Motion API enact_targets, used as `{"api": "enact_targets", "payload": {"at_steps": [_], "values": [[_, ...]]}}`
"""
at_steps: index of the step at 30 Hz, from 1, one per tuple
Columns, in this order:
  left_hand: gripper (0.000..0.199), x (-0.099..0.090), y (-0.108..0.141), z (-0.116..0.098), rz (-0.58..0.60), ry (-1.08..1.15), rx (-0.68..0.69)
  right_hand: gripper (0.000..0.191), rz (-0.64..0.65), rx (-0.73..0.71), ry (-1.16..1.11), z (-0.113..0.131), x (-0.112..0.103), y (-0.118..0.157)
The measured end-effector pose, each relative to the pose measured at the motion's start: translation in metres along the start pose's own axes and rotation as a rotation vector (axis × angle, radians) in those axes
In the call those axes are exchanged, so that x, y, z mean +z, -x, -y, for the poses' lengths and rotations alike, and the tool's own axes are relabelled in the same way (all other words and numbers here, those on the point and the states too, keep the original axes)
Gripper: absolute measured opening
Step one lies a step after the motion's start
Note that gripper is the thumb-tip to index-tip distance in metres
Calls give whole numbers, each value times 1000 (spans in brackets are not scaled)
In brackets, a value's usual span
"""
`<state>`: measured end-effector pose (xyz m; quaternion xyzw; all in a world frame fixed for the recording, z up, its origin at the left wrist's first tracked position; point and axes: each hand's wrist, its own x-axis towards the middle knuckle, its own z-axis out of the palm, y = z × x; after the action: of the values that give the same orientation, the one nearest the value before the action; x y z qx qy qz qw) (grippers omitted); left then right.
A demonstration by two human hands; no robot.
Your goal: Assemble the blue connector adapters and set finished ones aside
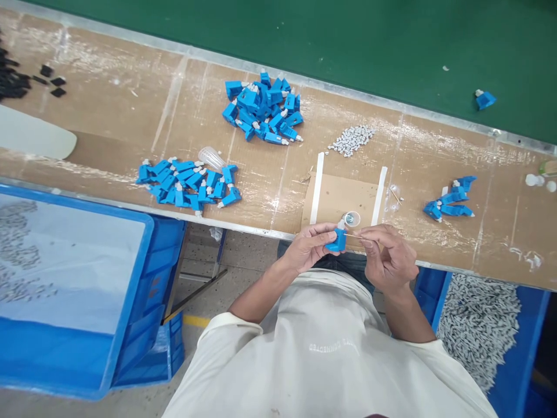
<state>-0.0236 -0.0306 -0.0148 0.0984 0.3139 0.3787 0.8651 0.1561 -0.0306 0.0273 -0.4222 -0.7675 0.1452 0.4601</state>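
My left hand [310, 247] is closed on a blue plastic part [336, 240] with a whitish tip, held at the table's front edge. Between the thumb and fingers of my right hand [389, 255] is a thin stick [353, 235], like a toothpick, its far end at the side of the blue part. Just beyond the part, a small clear cup [351, 219] rests on a brown cardboard piece [343, 194] with white tape strips along both sides.
Two heaps of blue parts [261, 107] lie to the left, with a clear plastic cup [212, 157] between. Small grey pieces [351, 140] are piled beyond the cardboard. More blue parts [450, 200] lie right. Blue crates [130, 302] flank me below the table.
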Motion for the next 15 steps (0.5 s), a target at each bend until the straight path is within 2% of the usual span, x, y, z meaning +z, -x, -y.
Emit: {"api": "enact_targets", "payload": {"at_steps": [3, 7, 15], "values": [[42, 0, 0, 0, -8, -1, 0, 19, 52, -19, 4, 1, -2, -1], [43, 1, 1, 0, -6, -2, 2, 18, 37, -62, 47, 3, -3, -3], [38, -1, 0, 1, -21, 24, -14, 20, 92, -92, 34, 2, -3, -1]]}}
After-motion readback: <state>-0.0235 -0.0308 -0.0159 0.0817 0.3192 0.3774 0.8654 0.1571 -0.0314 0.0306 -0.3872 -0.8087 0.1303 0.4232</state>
